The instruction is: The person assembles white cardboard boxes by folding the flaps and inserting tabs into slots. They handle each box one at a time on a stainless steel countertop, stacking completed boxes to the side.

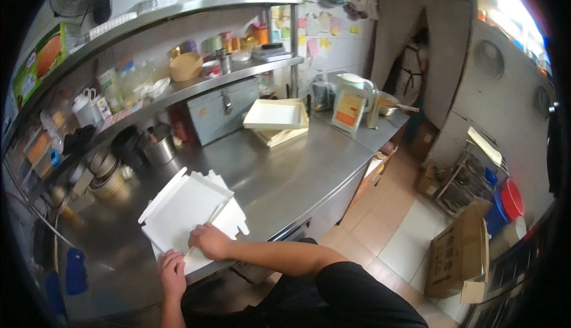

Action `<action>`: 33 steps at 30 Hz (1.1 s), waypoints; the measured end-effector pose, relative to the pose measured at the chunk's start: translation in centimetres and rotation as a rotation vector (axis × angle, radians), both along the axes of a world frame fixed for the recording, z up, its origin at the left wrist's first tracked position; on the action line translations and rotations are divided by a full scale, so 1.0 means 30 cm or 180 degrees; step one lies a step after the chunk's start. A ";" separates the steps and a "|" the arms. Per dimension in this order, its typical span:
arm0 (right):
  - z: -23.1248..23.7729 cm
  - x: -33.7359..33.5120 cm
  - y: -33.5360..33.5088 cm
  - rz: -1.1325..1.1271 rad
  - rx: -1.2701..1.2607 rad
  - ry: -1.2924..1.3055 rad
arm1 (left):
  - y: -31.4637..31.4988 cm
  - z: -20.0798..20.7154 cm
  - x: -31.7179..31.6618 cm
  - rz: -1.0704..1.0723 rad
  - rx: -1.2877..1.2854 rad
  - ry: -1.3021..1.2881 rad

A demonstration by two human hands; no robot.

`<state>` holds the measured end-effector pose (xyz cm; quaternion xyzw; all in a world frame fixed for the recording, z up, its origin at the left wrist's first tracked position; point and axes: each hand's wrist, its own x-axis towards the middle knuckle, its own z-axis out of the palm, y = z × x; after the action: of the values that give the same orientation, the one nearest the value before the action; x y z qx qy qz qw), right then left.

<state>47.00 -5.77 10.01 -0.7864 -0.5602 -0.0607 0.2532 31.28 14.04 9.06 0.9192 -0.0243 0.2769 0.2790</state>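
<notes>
A flat white cardboard box (187, 204), partly folded, lies on the steel worktop (267, 167) in front of me. Its notched side flaps stick out, and a narrow panel is raised along the side nearer to me. My right hand (209, 242) has its fingers curled around that panel near the middle. At the panel's left end, my left hand (172, 270) pinches the corner of the cardboard. The thumbs and the undersides of the fingers are partly hidden. Farther back on the worktop sits a stack of cream folded box trays (277, 120).
A grey metal chest (223, 109) stands below a steel shelf (178, 93) crowded with jars and bottles. Metal pots (159, 148) are at the left, a plastic jug (351, 103) at the far right end. A large brown carton (455, 253) stands on the floor; another person (410, 72) is in the doorway.
</notes>
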 end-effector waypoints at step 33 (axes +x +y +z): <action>0.032 -0.005 -0.053 0.0363 0.0556 0.0489 | -0.120 0.205 0.056 -0.0324 -0.0379 0.0772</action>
<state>46.86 -7.37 10.97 -0.7305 -0.5755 -0.0343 0.3660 32.95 10.43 15.22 0.9253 -0.0205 0.1503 0.3476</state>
